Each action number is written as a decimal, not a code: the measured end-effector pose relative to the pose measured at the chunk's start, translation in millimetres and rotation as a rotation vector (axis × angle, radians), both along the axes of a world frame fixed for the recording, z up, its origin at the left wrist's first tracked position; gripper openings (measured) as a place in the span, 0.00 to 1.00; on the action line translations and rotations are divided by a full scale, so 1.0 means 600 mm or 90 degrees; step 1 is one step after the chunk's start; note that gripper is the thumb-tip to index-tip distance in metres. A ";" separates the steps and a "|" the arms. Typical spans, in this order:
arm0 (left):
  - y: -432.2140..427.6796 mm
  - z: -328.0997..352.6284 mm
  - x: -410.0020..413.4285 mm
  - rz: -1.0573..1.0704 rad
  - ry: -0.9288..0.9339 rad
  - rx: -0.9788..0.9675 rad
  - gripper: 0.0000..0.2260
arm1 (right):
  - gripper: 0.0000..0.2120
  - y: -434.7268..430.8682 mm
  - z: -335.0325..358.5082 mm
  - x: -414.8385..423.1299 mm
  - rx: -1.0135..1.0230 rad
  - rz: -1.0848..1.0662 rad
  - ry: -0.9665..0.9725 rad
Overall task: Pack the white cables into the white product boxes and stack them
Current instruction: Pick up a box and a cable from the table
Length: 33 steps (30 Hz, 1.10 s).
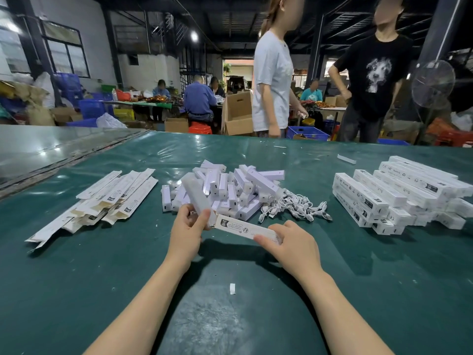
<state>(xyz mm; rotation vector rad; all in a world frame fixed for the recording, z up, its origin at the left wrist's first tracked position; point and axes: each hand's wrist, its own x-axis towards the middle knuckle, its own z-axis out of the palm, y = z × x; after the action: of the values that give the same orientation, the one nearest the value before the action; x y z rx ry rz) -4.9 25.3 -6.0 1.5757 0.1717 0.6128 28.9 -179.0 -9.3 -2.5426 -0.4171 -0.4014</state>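
My left hand (188, 226) grips a long white inner tray (197, 194) that slants up and away from it. My right hand (289, 242) holds a white product box (243, 228) lying flat with its printed side up; the tray's lower end meets the box's open left end. Behind them lies a heap of white inner trays (230, 190). A tangle of white cables (294, 204) lies to the right of the heap. Packed white boxes (399, 193) are stacked at the right. Flat unfolded box sleeves (107, 198) lie fanned out at the left.
The green table cover (102, 278) carries small paper scraps (232, 288) and a loose white strip (346, 159). Two people stand beyond the table's far edge (271, 73). A floor fan (432, 83) stands at the far right, cardboard cartons and blue crates behind.
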 end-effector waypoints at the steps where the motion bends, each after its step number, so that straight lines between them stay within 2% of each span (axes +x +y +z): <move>1: -0.002 0.001 -0.001 0.010 -0.004 0.002 0.04 | 0.18 0.000 0.000 0.000 -0.003 0.002 0.000; 6: -0.009 0.002 -0.001 0.045 -0.023 -0.003 0.03 | 0.18 0.001 0.001 -0.001 -0.001 0.005 -0.001; 12: -0.028 0.000 0.003 0.093 -0.016 -0.077 0.05 | 0.18 0.003 0.002 -0.003 -0.019 0.009 0.000; 19: -0.025 0.003 0.002 0.040 -0.013 -0.154 0.03 | 0.20 0.005 0.000 0.000 0.012 -0.012 0.001; 23: -0.023 0.003 -0.002 0.031 0.002 -0.073 0.10 | 0.19 0.006 -0.002 0.000 0.037 -0.022 0.005; 27: -0.019 -0.002 0.002 0.002 0.082 0.052 0.07 | 0.18 0.005 -0.003 0.000 0.035 -0.036 0.007; 29: -0.014 -0.002 0.006 0.007 0.126 0.096 0.11 | 0.18 0.004 -0.002 0.000 0.038 -0.041 0.006; 33: -0.010 0.007 0.001 0.057 0.058 -0.017 0.28 | 0.18 0.003 -0.002 0.000 0.056 -0.045 0.008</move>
<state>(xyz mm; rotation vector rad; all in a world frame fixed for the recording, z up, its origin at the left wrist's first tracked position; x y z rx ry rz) -4.2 19.2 -2.0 1.5781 0.3187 0.6051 28.6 -177.4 -10.4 -2.4781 -0.2987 -0.4199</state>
